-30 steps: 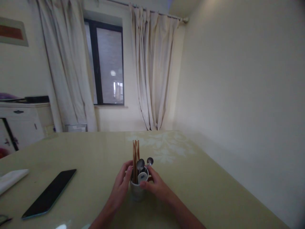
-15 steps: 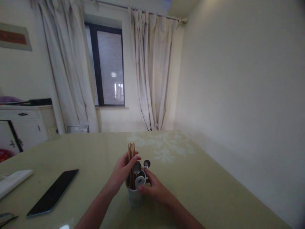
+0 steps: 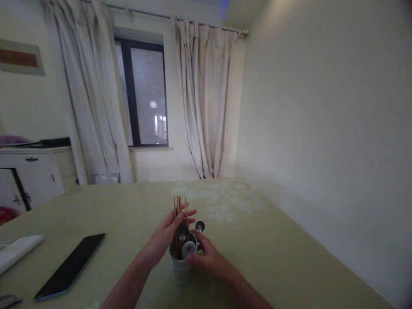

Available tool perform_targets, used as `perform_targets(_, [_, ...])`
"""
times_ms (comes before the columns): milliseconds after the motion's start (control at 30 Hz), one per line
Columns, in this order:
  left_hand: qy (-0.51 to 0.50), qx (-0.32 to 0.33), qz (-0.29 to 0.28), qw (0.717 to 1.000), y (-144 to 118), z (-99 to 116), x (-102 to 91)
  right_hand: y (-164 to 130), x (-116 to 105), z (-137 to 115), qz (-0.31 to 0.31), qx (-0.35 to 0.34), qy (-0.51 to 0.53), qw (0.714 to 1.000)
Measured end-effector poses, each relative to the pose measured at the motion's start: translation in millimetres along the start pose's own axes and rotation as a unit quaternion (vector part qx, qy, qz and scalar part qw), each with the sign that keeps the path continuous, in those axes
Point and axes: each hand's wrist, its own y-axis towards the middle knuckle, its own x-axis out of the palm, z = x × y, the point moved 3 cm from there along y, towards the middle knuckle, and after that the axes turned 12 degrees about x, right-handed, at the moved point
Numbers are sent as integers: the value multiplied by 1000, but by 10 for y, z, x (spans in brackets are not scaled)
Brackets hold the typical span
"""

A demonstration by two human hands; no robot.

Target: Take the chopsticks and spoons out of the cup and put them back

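A white cup stands on the yellow-green table just in front of me. Wooden chopsticks and two metal spoons stick up out of it. My left hand is raised beside the chopsticks, its thumb and fingers closing around the bundle above the rim. On the cup's right side, my right hand grips the rim and wall and steadies the cup.
A black phone lies flat at the left of the table, with a folded white cloth beyond it. A white cabinet stands at the far left. A curtained window faces me, and a bare wall runs along the right.
My left hand rose from the cup's left side to the chopsticks and closed around them. The right hand stayed on the cup. The camera tilted slightly.
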Motion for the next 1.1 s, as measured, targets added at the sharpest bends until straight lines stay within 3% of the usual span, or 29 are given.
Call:
perform_targets(233, [6,4,6,1000,6,-41,-23,-41,1,-25,6,13,-10,1000])
perform_targets(467, [-13,9,79,997,15,-161,-64,-60,1,-39,-4,0,-8,1000])
perform_targets(700, [-21,-7,75,997,-90,-212,-88,-114,29,-90,1,-9,-19,1000])
perform_targets(833, [-32,-42,57,997,-131,-273,-111,-84,-17,11,4,6,-15,1000])
perform_targets(967, [6,-22,25,999,-148,-264,-81,-13,-86,166,2,11,-8,1000])
perform_targets(1100, [65,1,32,997,-136,-222,-73,7,-89,143,-2,-13,-25,1000])
